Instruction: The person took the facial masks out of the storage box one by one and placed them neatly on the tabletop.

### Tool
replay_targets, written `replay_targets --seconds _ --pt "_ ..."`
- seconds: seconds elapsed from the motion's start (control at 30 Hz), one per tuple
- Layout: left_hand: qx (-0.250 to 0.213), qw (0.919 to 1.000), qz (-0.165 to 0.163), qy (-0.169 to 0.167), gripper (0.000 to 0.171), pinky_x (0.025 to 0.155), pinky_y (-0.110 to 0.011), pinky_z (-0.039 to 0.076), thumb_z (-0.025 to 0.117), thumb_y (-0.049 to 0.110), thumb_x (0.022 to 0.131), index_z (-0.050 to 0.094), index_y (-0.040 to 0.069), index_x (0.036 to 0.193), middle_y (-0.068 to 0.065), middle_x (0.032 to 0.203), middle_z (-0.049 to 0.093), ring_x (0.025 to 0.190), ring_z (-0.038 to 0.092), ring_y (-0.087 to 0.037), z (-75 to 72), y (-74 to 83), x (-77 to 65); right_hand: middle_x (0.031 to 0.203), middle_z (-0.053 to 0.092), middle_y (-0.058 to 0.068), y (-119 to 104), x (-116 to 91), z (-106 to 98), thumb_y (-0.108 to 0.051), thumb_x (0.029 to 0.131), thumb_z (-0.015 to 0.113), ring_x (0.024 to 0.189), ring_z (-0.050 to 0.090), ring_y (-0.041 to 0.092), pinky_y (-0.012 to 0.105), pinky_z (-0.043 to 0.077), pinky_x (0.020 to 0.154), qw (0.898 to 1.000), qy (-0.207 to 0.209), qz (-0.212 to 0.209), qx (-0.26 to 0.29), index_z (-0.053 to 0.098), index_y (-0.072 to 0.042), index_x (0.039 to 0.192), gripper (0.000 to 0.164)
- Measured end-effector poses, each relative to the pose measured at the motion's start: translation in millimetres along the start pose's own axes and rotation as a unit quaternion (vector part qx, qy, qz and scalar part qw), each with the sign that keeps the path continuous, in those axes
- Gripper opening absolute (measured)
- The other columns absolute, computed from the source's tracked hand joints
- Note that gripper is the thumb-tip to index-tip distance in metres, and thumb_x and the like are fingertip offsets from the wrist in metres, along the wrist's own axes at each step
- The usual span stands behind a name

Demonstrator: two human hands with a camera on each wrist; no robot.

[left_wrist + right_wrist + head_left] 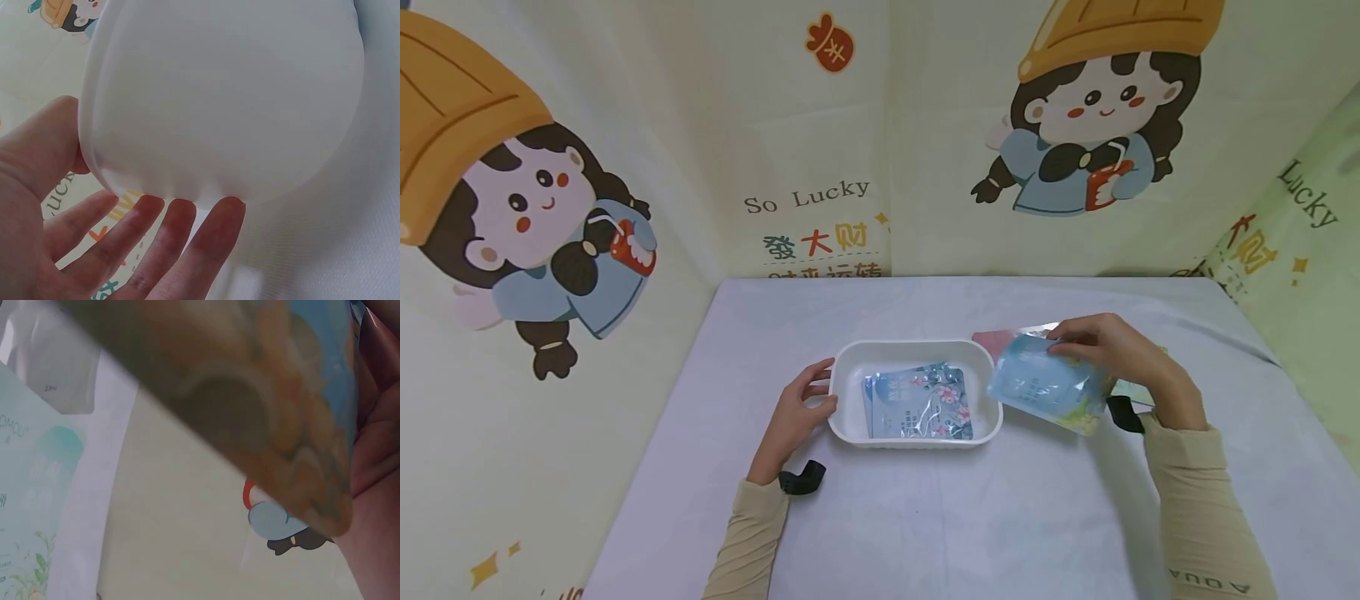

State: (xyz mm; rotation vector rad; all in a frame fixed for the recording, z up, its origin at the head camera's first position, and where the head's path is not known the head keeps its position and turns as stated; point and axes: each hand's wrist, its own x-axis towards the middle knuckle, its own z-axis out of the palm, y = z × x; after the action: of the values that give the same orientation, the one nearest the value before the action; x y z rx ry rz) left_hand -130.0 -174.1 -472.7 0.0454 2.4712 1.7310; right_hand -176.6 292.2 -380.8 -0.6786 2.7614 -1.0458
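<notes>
A white oval-cornered tray (842, 433) stands on the table with blue floral sheet-mask packets (921, 404) overlapping inside it. My left hand (797, 417) holds the tray's left end, fingertips and thumb around the wall; the left wrist view shows the fingers against the white tray (231, 106). Above the table, just right of the tray, my right hand (1108, 346) pinches a light blue mask packet (1045, 383) by its upper edge. Its lower left corner overlaps the tray's right rim. The right wrist view shows the packet (250, 412) close up, blurred.
Behind the held packet lie a pink packet (992, 340) and, under the right wrist, a pale green packet (1131, 390), also seen with a silvery packet (56, 369) in the right wrist view. A cartoon-printed curtain (940, 233) borders the white-covered table (925, 517).
</notes>
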Motion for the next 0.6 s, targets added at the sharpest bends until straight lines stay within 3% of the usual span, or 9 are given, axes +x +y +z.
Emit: replay_targets --seconds 0.2,0.47,0.6 --pt "0.001 1.0 -0.007 -0.001 0.06 0.095 -0.049 0.054 0.068 0.01 0.09 0.048 0.021 0.145 -0.01 0.138 0.055 0.12 0.058 -0.032 0.5 -3.1 2.1 0.101 0.073 0.002 5 -6 -4 -0.011 0.087 0.074 0.084 0.062 0.001 0.011 0.049 0.072 1.0 0.009 -0.002 0.004 0.076 -0.014 0.102 0.015" --pt "0.013 0.9998 -0.015 -0.007 0.061 0.096 -0.048 0.054 0.064 0.003 0.091 0.043 0.009 0.148 -0.018 0.139 0.052 0.121 0.057 -0.037 -0.9 19.9 -4.9 0.098 0.073 0.002 11 -10 -4 -0.008 0.088 0.072 0.08 0.061 0.001 0.013 0.049 0.069 1.0 0.005 -0.001 0.005 0.076 -0.012 0.101 0.014" --pt "0.007 0.9999 -0.014 -0.003 0.061 0.096 -0.049 0.053 0.066 0.006 0.091 0.045 0.013 0.148 -0.016 0.139 0.053 0.121 0.057 -0.035 -1.1 9.2 -0.5 0.097 0.073 0.004 14 -10 -1 -0.006 0.089 0.071 0.08 0.062 0.002 0.015 0.05 0.069 1.0 -0.009 0.001 0.018 0.075 -0.01 0.101 0.013"
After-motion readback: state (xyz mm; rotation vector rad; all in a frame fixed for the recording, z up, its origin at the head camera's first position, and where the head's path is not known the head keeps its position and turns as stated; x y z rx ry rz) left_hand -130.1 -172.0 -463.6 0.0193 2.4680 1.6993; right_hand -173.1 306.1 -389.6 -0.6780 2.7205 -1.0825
